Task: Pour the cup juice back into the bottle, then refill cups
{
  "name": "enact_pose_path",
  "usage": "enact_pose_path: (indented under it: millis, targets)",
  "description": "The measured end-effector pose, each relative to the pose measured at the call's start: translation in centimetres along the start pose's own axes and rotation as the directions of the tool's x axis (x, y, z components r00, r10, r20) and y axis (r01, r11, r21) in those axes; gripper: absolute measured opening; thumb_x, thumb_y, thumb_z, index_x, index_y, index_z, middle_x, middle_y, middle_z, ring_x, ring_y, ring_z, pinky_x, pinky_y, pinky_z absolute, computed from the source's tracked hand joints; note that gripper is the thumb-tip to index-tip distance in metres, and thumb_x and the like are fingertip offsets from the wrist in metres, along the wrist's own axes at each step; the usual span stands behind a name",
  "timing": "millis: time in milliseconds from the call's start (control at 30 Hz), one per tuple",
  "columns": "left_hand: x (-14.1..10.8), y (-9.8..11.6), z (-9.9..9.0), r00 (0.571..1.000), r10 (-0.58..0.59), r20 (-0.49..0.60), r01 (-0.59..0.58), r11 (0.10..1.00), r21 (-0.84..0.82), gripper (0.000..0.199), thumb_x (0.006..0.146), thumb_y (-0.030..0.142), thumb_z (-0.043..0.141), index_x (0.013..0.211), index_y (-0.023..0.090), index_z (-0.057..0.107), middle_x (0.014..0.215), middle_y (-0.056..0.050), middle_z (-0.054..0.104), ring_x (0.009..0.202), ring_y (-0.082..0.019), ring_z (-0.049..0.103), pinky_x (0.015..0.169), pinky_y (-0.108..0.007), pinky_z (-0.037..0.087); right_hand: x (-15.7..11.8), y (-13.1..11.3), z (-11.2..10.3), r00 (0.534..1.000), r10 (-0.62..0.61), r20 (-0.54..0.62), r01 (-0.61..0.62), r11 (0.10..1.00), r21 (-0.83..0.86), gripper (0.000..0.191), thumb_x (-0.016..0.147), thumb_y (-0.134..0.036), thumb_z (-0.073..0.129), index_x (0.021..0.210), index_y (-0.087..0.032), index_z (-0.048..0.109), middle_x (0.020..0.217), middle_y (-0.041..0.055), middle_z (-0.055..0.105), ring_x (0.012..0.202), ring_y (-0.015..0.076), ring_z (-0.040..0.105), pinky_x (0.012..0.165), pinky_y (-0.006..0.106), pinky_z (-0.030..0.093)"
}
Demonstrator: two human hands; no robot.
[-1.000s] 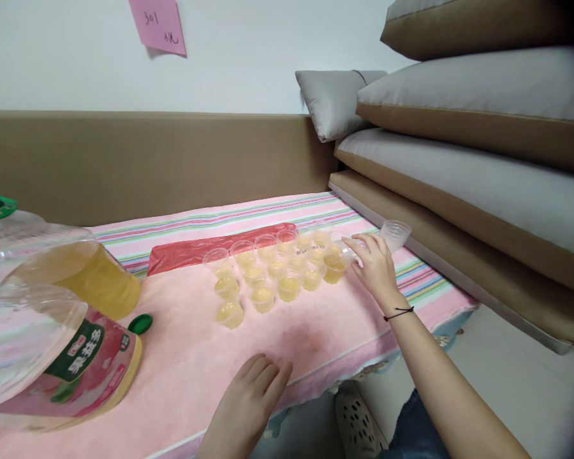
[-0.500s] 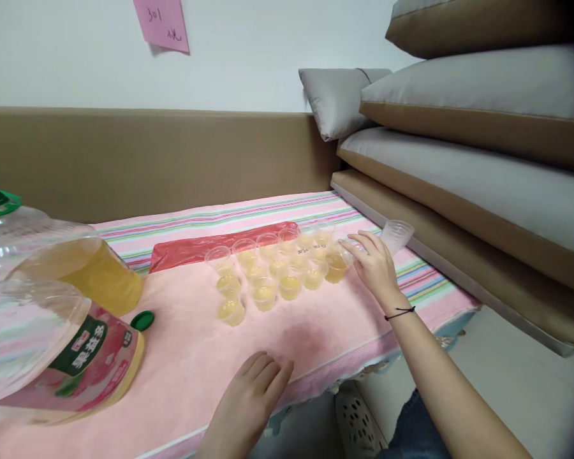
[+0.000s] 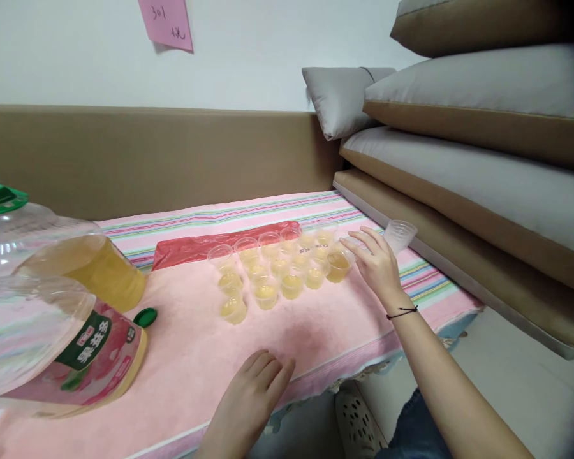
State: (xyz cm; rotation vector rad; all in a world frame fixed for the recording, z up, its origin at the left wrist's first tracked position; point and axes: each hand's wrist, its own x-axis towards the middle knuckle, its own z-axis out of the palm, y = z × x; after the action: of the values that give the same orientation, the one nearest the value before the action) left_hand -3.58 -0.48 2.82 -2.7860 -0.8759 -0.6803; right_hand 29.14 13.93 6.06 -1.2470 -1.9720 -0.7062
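clear plastic cups (image 3: 266, 294), part-filled with pale yellow liquid, are set upright in close rows on pink cloth (image 3: 182, 363); a deeper amber is noted in the right-end cup (image 3: 337, 271). dark lettering among the cups cannot be read. right hand (image 3: 379, 261) is positioned just beside that cup, fingers bent; grip cannot be told. left hand (image 3: 256, 389) is placed near the cloth's front edge, fingers loosely curled, thumb apart. "果益多" is printed white-on-green on the nearer jug (image 3: 110, 376); "301" is handwritten on the pink note (image 3: 169, 22).
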Motion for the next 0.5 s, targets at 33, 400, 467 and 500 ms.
enact_pose_path:
  millis: [33, 400, 467, 500]
  targets:
    - [0.0, 0.0, 0.0, 1.0, -0.001, 0.001, 0.001, 1.0, -0.003, 0.032, 0.093, 0.006, 0.039, 0.121, 0.008, 0.054, 0.087, -0.009, 0.067, 0.079, -0.022, 0.062, 0.074, -0.038, 0.057, 0.1, 0.0, 0.0, 1.0, -0.001, -0.006, 0.001, 1.0, 0.0, 0.045, 0.091, -0.003, 0.048, 0.124, -0.029, 0.066, 0.124, 0.0077, 0.067, 0.127, 0.0274, 0.05, 0.098, 0.045, 0.051]
    - [-0.2, 0.0, 0.2, 1.0, 0.001, 0.007, -0.001, 1.0, -0.011, 0.034, 0.09, 0.006, 0.043, 0.123, 0.008, 0.053, 0.089, -0.009, 0.068, 0.08, -0.022, 0.062, 0.075, -0.038, 0.057, 1.2, -0.3, -1.1, 0.985, 0.069, -0.158, -0.061, 0.997, 0.05, 0.059, 0.081, 0.001, 0.053, 0.131, -0.028, 0.059, 0.125, 0.0078, 0.063, 0.128, 0.0286, 0.049, 0.107, 0.049, 0.045]
    - [-0.1, 0.1, 0.1, 1.0, 0.0, 0.009, 0.0, 1.0, -0.013, 0.035, 0.09, 0.005, 0.043, 0.124, 0.008, 0.053, 0.089, -0.009, 0.068, 0.08, -0.022, 0.062, 0.075, -0.038, 0.057, 0.9, -0.3, -0.8, 0.992, 0.079, -0.097, -0.075, 0.996, 0.039, 0.058, 0.078, 0.002, 0.052, 0.128, -0.026, 0.061, 0.124, 0.0084, 0.063, 0.127, 0.0293, 0.049, 0.104, 0.049, 0.047]
    - [-0.1, 0.1, 0.0, 1.0, -0.003, 0.008, 0.003, 1.0, -0.012, 0.036, 0.09, 0.004, 0.043, 0.124, 0.008, 0.053, 0.089, -0.01, 0.068, 0.081, -0.022, 0.062, 0.074, -0.037, 0.057, 0.7, -0.3, -0.6, 0.996, 0.076, -0.052, -0.075, 0.997, 0.024, 0.058, 0.077, 0.004, 0.05, 0.126, -0.026, 0.063, 0.123, 0.0086, 0.064, 0.126, 0.0295, 0.05, 0.102, 0.049, 0.048]
